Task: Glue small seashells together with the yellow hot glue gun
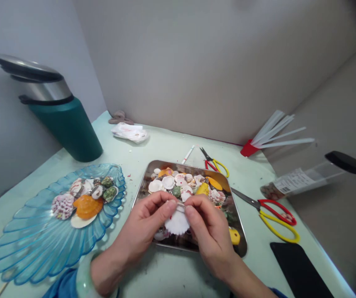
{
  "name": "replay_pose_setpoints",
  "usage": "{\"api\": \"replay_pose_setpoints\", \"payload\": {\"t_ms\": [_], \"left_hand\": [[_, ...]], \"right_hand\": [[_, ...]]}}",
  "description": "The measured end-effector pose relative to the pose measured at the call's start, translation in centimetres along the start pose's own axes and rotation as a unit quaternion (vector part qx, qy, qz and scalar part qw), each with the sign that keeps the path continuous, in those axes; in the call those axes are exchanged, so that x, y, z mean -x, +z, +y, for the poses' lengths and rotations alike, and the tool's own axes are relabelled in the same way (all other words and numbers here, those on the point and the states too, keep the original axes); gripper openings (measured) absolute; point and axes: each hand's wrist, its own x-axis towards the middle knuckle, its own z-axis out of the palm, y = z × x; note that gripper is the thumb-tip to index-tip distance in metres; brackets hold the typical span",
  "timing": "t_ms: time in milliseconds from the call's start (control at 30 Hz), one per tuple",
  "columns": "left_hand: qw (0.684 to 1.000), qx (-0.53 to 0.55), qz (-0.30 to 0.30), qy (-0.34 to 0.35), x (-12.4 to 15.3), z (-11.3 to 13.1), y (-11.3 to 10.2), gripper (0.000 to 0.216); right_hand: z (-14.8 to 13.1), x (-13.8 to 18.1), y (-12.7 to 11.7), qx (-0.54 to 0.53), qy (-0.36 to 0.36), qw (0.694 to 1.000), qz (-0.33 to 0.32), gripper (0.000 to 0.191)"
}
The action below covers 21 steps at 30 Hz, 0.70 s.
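Observation:
Above a metal tray [243,231] full of mixed seashells, my left hand [148,223] and my right hand [210,231] pinch the hinge end of a white scallop shell [177,223] between thumbs and forefingers. The shell's fan edge points down toward me. A thin pale strip shows at its top between my fingertips, too small to name. Orange, striped, white and green shells lie in the tray beyond my hands. On the left, a blue shell-shaped glass dish [41,240] carries an orange scallop shell [88,206], a speckled purple shell [62,206] and several others.
A teal flask [69,128] stands back left, near a crumpled white plastic bag [130,132]. Right of the tray lie small scissors [215,162], larger red-and-yellow scissors [269,211] and a black phone-like slab [299,269]. A red cup [249,148] of white sticks and a clear jar [308,180] stand behind.

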Motion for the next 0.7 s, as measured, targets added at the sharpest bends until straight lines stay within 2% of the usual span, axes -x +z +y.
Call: {"api": "replay_pose_setpoints", "payload": {"t_ms": [267,400,533,700], "left_hand": [[1.0,0.004,0.006,-0.009,0.09,0.22,0.37,0.025],[0.999,0.017,0.029,-0.011,-0.07,0.25,0.47,0.026],[0.998,0.025,0.05,0.005,-0.22,0.2,0.44,0.024],[0.997,0.025,0.068,0.024,-0.24,0.1,0.33,0.021]], "right_hand": [[0.08,0.15,0.24,0.056,-0.028,0.998,0.028,0.012],[0.06,0.08,0.16,0.049,-0.028,0.998,0.032,0.013],[0.03,0.06,0.34,0.052,-0.022,0.998,0.031,0.006],[-0.05,-0.07,0.64,0.074,-0.011,0.997,0.034,0.016]]}}
